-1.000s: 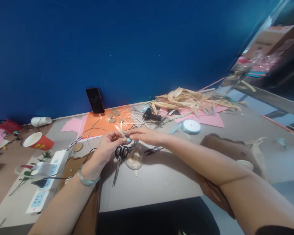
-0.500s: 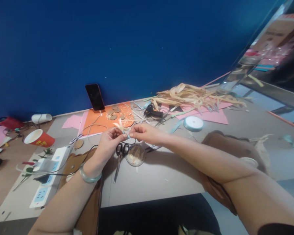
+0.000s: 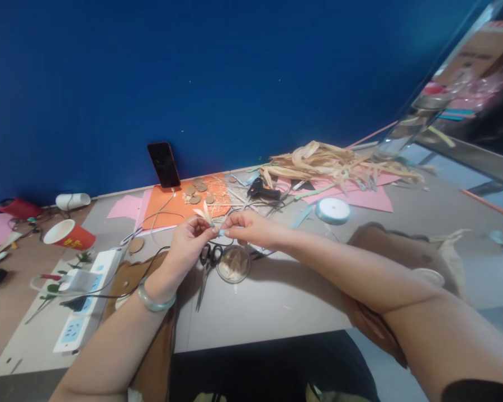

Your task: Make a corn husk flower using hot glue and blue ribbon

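Between the fingertips of my left hand is a small bunch of pale, petal-shaped husk pieces, points upward. At its base a bit of light-blue ribbon shows, pinched by the thumb and fingers of my right hand. The two hands nearly meet, and the fingers hide most of the join. Just below them lie black-handled scissors, blades toward me. Beside the scissors stands a round clear dish with pale petal pieces in it. A spool of light-blue ribbon lies to the right.
Behind my hands are a black glue gun, a heap of dry husks, and orange paper with several round discs. A phone leans on the blue wall. At left are a red paper cup and a power strip with cables.
Both hands keep their pinch at nearly the same spot. The fingertips have shifted very slightly around the ribbon, and the whole view has moved a little.
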Action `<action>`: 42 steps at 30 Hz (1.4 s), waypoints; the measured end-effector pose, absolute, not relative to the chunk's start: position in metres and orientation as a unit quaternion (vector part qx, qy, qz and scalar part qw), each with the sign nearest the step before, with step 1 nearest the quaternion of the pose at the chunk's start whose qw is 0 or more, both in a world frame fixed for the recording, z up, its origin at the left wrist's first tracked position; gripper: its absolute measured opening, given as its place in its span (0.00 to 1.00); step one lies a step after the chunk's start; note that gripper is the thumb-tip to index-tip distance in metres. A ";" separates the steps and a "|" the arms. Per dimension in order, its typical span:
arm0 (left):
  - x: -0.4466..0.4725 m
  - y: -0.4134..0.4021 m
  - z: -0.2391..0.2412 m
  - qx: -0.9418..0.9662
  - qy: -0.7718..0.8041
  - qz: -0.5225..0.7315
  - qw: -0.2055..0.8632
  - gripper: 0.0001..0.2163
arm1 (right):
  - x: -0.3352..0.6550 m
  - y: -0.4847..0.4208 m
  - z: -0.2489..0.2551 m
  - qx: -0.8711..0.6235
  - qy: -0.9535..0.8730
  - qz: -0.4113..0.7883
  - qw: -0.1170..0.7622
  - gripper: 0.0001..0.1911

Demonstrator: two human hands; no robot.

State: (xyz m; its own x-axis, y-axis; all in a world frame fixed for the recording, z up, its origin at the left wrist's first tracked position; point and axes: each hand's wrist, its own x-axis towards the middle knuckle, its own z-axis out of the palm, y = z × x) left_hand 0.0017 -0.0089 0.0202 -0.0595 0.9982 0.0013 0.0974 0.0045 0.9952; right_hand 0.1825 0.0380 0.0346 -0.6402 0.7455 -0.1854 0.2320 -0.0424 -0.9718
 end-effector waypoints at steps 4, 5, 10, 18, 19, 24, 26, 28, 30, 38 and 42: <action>0.003 -0.009 0.020 0.516 0.544 0.498 0.436 0.12 | 0.180 0.037 0.036 -0.372 -0.634 0.642 0.220 0.04; 0.003 -0.009 0.021 0.517 0.545 0.500 0.431 0.11 | 0.180 0.037 0.037 -0.374 -0.630 0.644 0.221 0.03; 0.005 -0.009 0.024 0.515 0.545 0.498 0.436 0.12 | 0.179 0.036 0.036 -0.388 -0.637 0.630 0.216 0.04; 0.005 -0.008 0.018 0.498 0.534 0.503 0.463 0.12 | 0.180 0.037 0.036 -0.399 -0.715 0.518 0.249 0.07; 0.006 -0.008 0.017 0.498 0.535 0.505 0.459 0.12 | 0.180 0.037 0.036 -0.399 -0.713 0.519 0.252 0.07; 0.011 -0.012 0.021 0.497 0.547 0.506 0.444 0.11 | 0.177 0.036 0.030 -0.410 -0.702 0.518 0.266 0.07; 0.013 -0.013 0.024 0.495 0.556 0.500 0.443 0.11 | 0.177 0.036 0.028 -0.412 -0.699 0.522 0.263 0.08; 0.014 -0.014 0.026 0.494 0.560 0.498 0.440 0.11 | 0.176 0.035 0.026 -0.417 -0.694 0.526 0.261 0.08; 0.014 -0.015 0.026 0.493 0.562 0.498 0.439 0.11 | 0.176 0.035 0.025 -0.422 -0.690 0.527 0.259 0.08; 0.014 -0.013 0.021 0.470 0.554 0.500 0.472 0.13 | 0.175 0.036 0.024 -0.432 -0.688 0.524 0.256 0.09; 0.014 -0.013 0.023 0.455 0.551 0.505 0.485 0.14 | 0.175 0.035 0.023 -0.432 -0.686 0.520 0.270 0.08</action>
